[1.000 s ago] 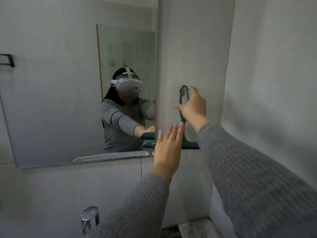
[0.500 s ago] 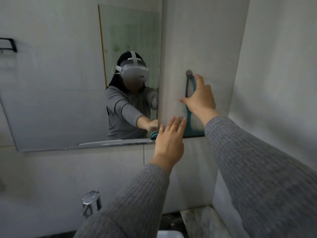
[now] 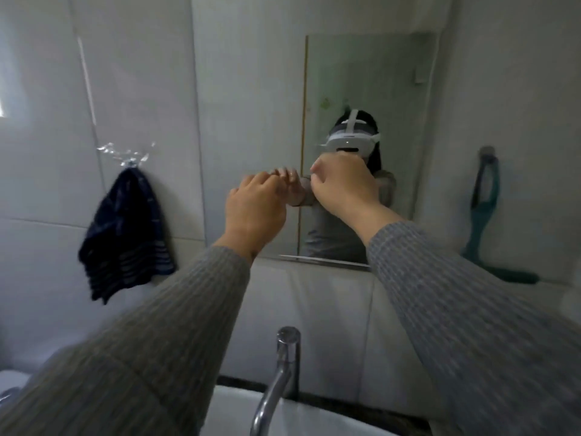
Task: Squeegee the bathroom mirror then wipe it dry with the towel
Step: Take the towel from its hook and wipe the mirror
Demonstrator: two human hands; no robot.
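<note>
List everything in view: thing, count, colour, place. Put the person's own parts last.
mirror: one, silvery glass, on the wall ahead
towel: one, dark blue with stripes, hanging from a clear hook left of the mirror
hook: one, clear, on the left wall tile
squeegee: one, teal, hanging on the wall right of the mirror
tap: one, chrome, bottom centre over the basin
basin: one, white, bottom edge
left hand: one, empty, raised before the mirror
right hand: one, loosely curled, empty, beside the left
sleeves: two, grey knit

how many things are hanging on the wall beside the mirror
2. A dark striped towel hangs from a clear hook left of the mirror; a teal squeegee hangs from a peg on its right. More may lie outside the view.
</note>
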